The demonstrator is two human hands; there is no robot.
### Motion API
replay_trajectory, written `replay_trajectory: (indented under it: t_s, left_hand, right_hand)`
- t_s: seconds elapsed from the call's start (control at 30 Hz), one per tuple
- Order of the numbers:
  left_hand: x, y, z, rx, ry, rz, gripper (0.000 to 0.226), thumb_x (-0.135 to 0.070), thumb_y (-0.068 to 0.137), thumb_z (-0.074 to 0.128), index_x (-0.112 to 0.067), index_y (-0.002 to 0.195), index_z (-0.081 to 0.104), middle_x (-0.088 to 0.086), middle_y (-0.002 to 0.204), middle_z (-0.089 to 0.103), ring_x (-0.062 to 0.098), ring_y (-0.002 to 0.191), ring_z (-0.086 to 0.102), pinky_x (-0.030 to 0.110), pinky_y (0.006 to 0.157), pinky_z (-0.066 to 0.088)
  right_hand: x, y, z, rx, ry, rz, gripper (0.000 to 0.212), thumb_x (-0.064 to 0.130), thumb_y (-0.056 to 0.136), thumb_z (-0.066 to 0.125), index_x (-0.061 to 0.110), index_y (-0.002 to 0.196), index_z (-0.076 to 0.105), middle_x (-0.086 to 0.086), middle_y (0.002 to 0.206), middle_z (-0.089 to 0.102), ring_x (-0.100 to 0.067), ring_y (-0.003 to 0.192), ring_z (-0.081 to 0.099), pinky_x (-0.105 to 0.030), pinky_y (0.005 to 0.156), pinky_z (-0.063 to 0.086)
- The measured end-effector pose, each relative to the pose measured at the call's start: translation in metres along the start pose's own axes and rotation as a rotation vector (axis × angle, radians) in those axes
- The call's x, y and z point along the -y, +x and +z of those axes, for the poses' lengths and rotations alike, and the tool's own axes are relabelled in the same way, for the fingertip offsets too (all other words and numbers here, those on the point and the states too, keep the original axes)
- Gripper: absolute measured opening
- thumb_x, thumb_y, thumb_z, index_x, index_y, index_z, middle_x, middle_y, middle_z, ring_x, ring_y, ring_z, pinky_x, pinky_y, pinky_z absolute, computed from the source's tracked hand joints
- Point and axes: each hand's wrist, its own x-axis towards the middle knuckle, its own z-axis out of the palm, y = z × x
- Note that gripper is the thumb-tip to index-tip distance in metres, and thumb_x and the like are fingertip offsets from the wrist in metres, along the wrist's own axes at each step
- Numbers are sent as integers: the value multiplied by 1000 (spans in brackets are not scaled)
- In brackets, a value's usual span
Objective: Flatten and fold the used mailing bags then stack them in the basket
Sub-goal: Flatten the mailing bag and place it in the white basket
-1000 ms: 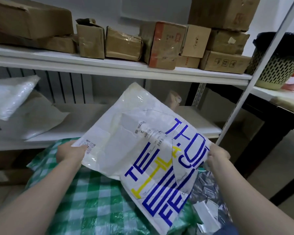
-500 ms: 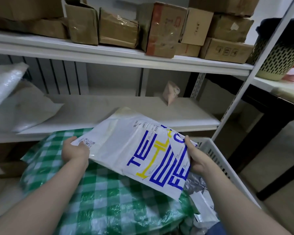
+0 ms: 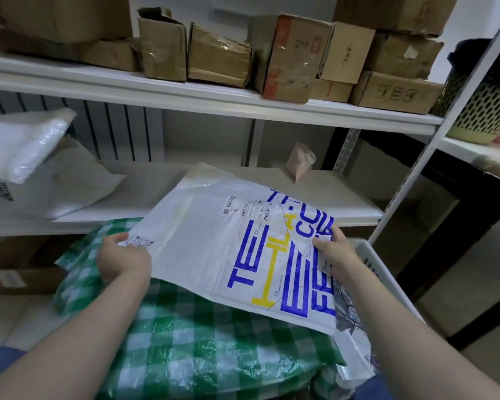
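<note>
Of the basket (image 3: 371, 265) we see only a slatted white rim, right. A fold cuts off the blue lettering on the crinkled white plastic bag (image 3: 211, 249); our left hand (image 3: 122, 262) and right hand (image 3: 334, 254) each pinch an edge, holding it over glossy green checked plastic (image 3: 185, 342).

White shelving (image 3: 185, 93) stands against a pale wall (image 3: 228, 4), cardboard boxes (image 3: 289, 59) lining its upper shelf. A radiator (image 3: 122, 131) shows behind; a dark table (image 3: 474, 194) stands right.
</note>
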Motion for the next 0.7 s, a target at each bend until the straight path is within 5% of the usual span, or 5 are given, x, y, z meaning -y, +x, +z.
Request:
replay_trajectory:
  t_s: [0.2, 0.33, 0.57, 0.7]
  left_hand:
    - [-11, -14, -7, -139, 284, 62, 39, 0, 79, 62, -23, 112, 62, 22, 134, 42, 39, 124, 36, 47, 103, 27]
    - [-19, -11, -6, -155, 423, 322, 50, 5, 69, 63, -21, 111, 63, 15, 134, 43, 38, 126, 34, 52, 112, 19]
    - [-25, -34, 31, 339, 531, 686, 48, -38, 97, 51, -30, 143, 44, -4, 156, 30, 20, 146, 17, 48, 119, 0]
    - [-17, -60, 62, 678, 764, 817, 58, -62, 97, 30, -47, 151, 18, -14, 163, 2, 16, 150, -7, 56, 115, -10]
  right_hand:
    - [-12, -4, 2, 161, 113, -22, 39, 11, 95, 61, 32, 126, 50, -9, 106, 72, -30, 89, 73, -47, 70, 59]
    - [-19, -4, 5, 313, 131, 15, 37, 9, 96, 58, 34, 122, 53, -12, 109, 72, -35, 94, 72, -46, 69, 59]
    - [-46, 11, 18, 240, -154, 116, 30, 9, 93, 62, 22, 120, 57, -9, 102, 73, -29, 89, 73, -49, 80, 59]
    - [-51, 25, 16, 164, -101, 164, 28, 38, 96, 59, 14, 111, 61, -10, 97, 76, -29, 89, 73, -51, 90, 55]
